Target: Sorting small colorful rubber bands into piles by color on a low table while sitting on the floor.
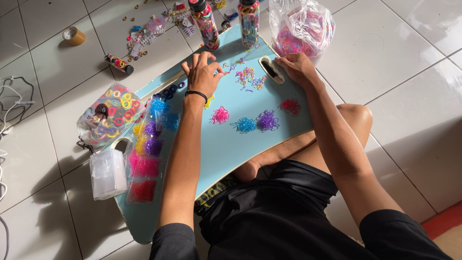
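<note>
A light blue lap table (226, 144) rests over my legs. On it lie small heaps of tiny rubber bands: pink (220, 115), blue (245, 124), purple (267, 120) and red (289, 106). A loose mixed scatter of bands (246, 76) lies between my hands. My left hand (202, 73), with a black band on the wrist, hovers fingers-down by the mixed scatter, pinching at small bands. My right hand (296, 67) rests at the table's far edge, fingers touching a small white oval holder (271, 70).
Small filled packets of sorted bands (147, 159) line the table's left side, beside a stack of clear bags (108, 173). A bag of bigger hair ties (111, 115), two clear tubes (206, 21), a large bag of bands (301, 26) and a tape roll (73, 36) sit on the tiled floor.
</note>
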